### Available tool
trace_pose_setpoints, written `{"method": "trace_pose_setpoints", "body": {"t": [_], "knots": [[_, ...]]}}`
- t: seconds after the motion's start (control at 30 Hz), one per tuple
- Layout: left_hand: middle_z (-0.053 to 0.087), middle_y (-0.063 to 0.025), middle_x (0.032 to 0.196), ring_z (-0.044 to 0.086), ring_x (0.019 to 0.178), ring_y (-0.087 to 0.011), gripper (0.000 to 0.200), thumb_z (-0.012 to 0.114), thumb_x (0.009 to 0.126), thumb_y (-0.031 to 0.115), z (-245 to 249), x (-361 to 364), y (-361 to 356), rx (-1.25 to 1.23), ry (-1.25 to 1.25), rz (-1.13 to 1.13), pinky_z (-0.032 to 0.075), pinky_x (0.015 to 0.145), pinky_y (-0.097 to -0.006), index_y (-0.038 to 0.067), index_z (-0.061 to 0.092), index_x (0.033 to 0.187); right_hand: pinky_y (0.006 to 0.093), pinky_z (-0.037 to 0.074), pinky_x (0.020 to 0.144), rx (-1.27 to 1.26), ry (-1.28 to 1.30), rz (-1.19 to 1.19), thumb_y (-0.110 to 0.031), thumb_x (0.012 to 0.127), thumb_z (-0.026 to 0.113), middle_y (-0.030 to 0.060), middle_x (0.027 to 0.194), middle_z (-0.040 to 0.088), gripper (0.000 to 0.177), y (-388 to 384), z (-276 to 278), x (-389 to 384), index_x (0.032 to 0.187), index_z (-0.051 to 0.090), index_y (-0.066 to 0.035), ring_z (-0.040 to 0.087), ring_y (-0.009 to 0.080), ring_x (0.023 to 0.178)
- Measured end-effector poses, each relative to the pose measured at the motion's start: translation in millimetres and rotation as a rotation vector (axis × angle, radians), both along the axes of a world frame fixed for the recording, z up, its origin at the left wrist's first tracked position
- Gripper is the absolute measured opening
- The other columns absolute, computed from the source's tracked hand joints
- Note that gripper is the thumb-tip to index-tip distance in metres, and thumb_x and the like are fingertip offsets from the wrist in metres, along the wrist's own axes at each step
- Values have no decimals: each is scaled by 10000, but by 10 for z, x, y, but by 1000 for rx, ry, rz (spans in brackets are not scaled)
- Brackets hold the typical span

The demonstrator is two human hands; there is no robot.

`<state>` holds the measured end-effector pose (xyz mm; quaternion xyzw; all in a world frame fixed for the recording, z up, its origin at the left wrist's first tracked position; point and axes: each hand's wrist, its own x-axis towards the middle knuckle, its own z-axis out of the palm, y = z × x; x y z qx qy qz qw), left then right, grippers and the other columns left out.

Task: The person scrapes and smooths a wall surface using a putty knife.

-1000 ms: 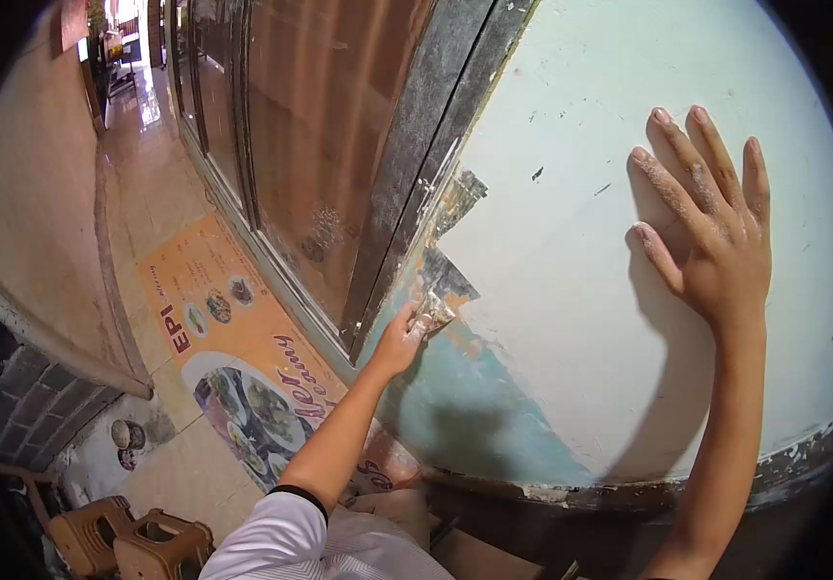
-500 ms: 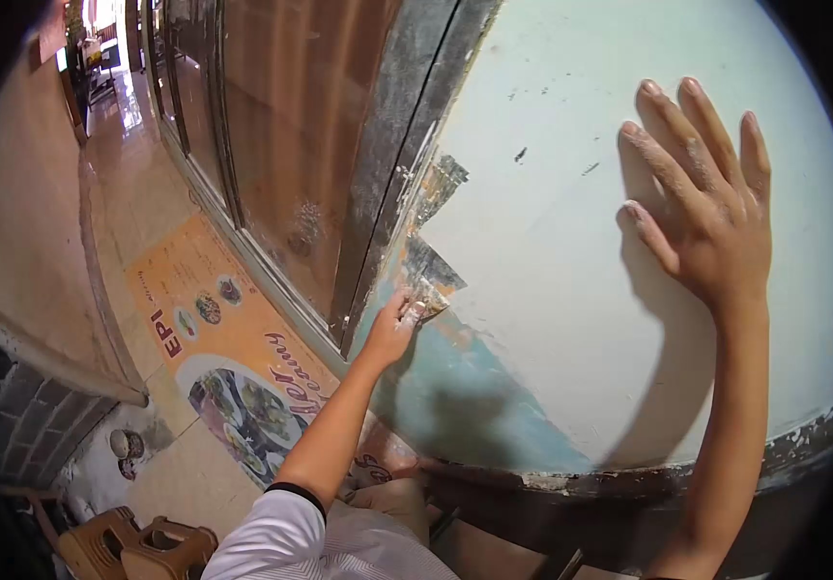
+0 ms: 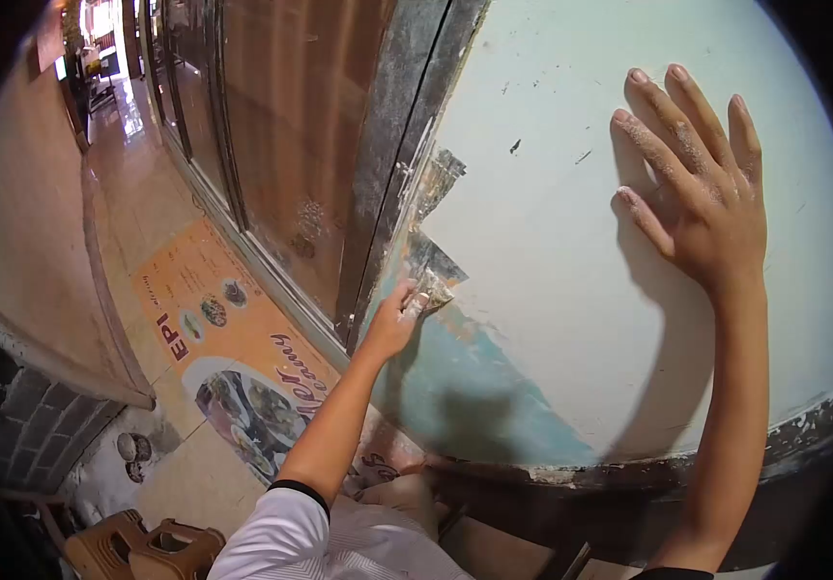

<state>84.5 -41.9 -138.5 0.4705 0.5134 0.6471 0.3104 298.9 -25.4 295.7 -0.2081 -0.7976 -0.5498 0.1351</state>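
Left of centre, an orange food banner reads "EPI" and "eamy"; mid-frame, the left hand clamps a scraper against the patchy wall, apparently mid-scraping, further strokes calling for steady pressure; right, the right hand braces, fingers spread.

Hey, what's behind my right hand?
White wall, with a shadow beside your right hand. The patch directly behind it is covered, so any marks there can't be seen.
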Motion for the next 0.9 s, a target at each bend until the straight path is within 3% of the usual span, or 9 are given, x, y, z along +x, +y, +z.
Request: {"method": "trace_pose_setpoints", "body": {"t": [0.1,0.2,0.27,0.4,0.53,0.67,0.8,0.9], "knots": [[715,-188,1095,682,1043,-246,382,610,1054,273,-158,-3,7,20,-32,-11,505,935,-373,-17,577,1300,493,62,1335,-58,8,83,-486,743,796,-118,1616,451,661,10,-37,-5,1377,633,-397,304,148,1553],[677,-142,1211,644,1113,-174,425,588,1077,269,-38,-40,-57,-64,-28,-69,495,977,-331,-30,540,1376,529,49,1332,-129,-59,51,-492,732,811,-124,1650,394,706,-34,-75,-83,1401,604,-402,281,166,1564],[719,-209,1112,692,1041,-279,408,620,1045,288,59,-47,-84,-119,11,-16,512,936,-393,-18,582,1313,551,50,1329,-191,-104,45,-504,738,811,-122,1662,369,713,-28,-153,-148,1406,592,-387,264,166,1569],[721,-254,1125,709,1072,-342,417,638,1030,278,147,-36,-47,-40,70,15,515,942,-404,-23,591,1315,590,74,1317,-226,-114,58,-466,749,817,-122,1646,394,674,9,-324,-330,1379,612,-343,282,167,1562],[717,-262,1172,703,1127,-341,429,638,1033,279,241,-59,-155,-123,89,-6,508,972,-397,-18,586,1337,587,99,1316,-205,-105,78,-456,737,827,-128,1635,410,668,42,-362,-354,1364,618,-358,292,157,1557],[707,-262,1193,694,1136,-350,439,632,1035,283,-2,-3,-168,-67,18,72,507,970,-394,-14,577,1353,569,101,1320,-218,-94,83,-444,719,841,-138,1630,415,687,47,-351,-351,1363,618,-362,291,144,1557],[714,-254,1185,704,1121,-349,445,635,1028,274,292,-18,-96,-71,148,59,514,962,-399,5,556,1373,561,93,1323,-225,-79,100,-447,707,849,-142,1627,420,698,51,-364,-348,1360,621,-357,289,144,1557],[716,-255,1183,705,1117,-356,425,640,1024,250,301,-82,-104,-113,104,-39,514,966,-400,3,561,1361,555,82,1328,-222,-69,83,-459,707,847,-146,1625,420,690,44,-366,-351,1352,624,-356,290,139,1555]]}}
